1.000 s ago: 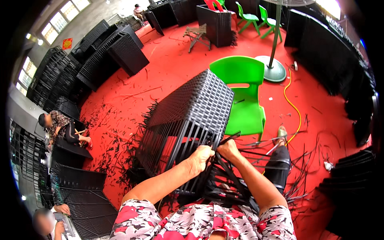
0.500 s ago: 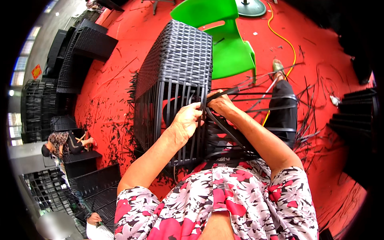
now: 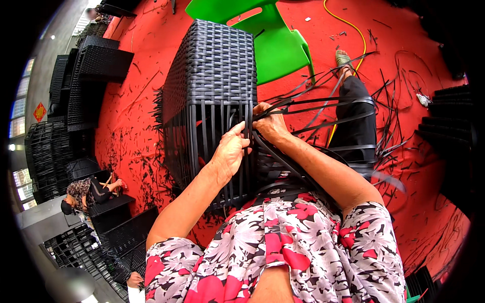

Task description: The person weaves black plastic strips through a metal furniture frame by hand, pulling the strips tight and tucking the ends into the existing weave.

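In front of me stands a dark grey wicker furniture piece [image 3: 220,63], its upper part closely woven and its lower part bare upright strands [image 3: 202,136]. My left hand [image 3: 231,150] is at the strands near the right-hand corner, index finger stretched upward and thumb beside it, pinching a black strip there. Just below the woven edge, my right hand [image 3: 270,123] has its fingers curled round a black flat strip at the same corner; its fingertips are partly hidden. Long loose black strips [image 3: 323,104] fan out from there across my right leg [image 3: 357,126].
A green plastic chair [image 3: 280,45] stands beyond the wicker piece. A yellow cable [image 3: 353,28] crosses the red floor [image 3: 131,111], which is littered with strip offcuts. Dark wicker furniture [image 3: 103,63] is stacked at left, where another person [image 3: 91,194] sits. More dark pieces [image 3: 444,121] stand at right.
The view has shifted, so the wicker piece and chair appear farther left and higher. Both hands stay at the same corner, with the right hand's fingers bent a little differently.
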A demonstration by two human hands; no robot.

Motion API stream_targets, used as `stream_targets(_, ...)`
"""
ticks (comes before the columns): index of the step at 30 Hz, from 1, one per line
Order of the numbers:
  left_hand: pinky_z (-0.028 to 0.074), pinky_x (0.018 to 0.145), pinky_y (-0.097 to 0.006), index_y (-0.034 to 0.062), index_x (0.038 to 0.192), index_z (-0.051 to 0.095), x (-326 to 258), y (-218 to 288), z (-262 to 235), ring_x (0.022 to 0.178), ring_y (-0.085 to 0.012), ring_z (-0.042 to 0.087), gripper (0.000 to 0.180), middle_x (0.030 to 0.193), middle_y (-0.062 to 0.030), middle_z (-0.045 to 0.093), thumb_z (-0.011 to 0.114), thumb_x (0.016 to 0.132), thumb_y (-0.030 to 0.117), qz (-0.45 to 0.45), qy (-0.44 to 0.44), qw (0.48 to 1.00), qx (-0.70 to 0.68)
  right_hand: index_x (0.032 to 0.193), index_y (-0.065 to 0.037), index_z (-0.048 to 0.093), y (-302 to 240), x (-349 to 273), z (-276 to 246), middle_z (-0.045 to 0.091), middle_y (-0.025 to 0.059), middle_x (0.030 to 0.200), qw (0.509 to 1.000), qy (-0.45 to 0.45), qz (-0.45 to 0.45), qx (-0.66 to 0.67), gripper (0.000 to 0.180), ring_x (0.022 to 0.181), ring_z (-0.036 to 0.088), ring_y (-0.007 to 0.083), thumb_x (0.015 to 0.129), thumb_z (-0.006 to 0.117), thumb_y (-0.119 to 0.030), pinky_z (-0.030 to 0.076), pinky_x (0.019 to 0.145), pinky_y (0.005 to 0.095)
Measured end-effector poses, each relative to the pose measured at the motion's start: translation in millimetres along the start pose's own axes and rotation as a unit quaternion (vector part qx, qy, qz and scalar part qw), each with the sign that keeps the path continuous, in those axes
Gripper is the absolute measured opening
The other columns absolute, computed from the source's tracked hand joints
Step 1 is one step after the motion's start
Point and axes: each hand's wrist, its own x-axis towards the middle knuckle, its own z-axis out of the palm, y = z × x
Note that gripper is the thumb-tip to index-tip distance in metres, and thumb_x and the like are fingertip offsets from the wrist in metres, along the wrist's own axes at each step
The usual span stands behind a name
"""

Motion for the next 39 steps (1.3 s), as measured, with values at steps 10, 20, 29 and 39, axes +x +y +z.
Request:
stream_targets(10, 0.038, 0.062, -0.021, 0.0076, 0.110, 0.054, -1.8, -1.9, 2.0, 0.072, -0.0042, 0.049, 0.026, 0.081, 0.0051, 0.054, 0.045, 0.086, 0.000, 0.050, 0.002, 0.986, 0.159, 0.082, 0.002, 0.063, -14.7, 5.2, -21.5, 0.065, 0.0128, 0.071, 0.942, -0.111, 0.237, 0.208, 0.017, 0.056, 0.062, 0.0167, 0.073, 0.049, 0.001, 0.048, 0.049, 0.0303)
stream_targets(20, 0.037, 0.060, -0.022, 0.0055, 0.092, 0.058, -3.1, 7.9, -2.5, 0.071, -0.0066, 0.049, 0.009, 0.081, 0.0025, 0.056, 0.051, 0.085, 0.006, -0.016, -0.015, 0.982, 0.188, 0.089, -0.001, 0.064, -54.8, 3.2, -128.1, 0.064, 0.0192, 0.082, 0.939, -0.117, -0.084, -0.311, 0.018, 0.079, 0.061, 0.0369, 0.081, 0.050, -0.010, 0.048, 0.072, 0.0425)
stream_targets(29, 0.037, 0.059, -0.020, 0.0048, 0.096, 0.058, -3.4, 11.6, 0.6, 0.073, -0.0047, 0.049, 0.012, 0.084, 0.0032, 0.058, 0.051, 0.087, 0.009, -0.016, -0.011, 0.984, 0.175, 0.091, 0.001, 0.065, 17.1, 48.2, -66.5, 0.066, 0.0122, 0.075, 0.862, -0.463, -0.059, -0.199, 0.020, 0.072, 0.063, 0.0237, 0.075, 0.055, -0.008, 0.050, 0.068, 0.0342)
stream_targets(39, 0.038, 0.055, -0.019, 0.0034, 0.098, 0.061, -5.9, 19.1, 6.2, 0.069, -0.0037, 0.050, 0.016, 0.080, 0.0040, 0.059, 0.051, 0.088, 0.010, -0.025, -0.005, 0.972, 0.232, 0.092, -0.004, 0.061, 82.4, 10.2, 11.3, 0.066, 0.0120, 0.078, 0.691, -0.397, 0.321, 0.511, 0.015, 0.067, 0.064, 0.0223, 0.083, 0.060, -0.016, 0.053, 0.059, 0.0342)
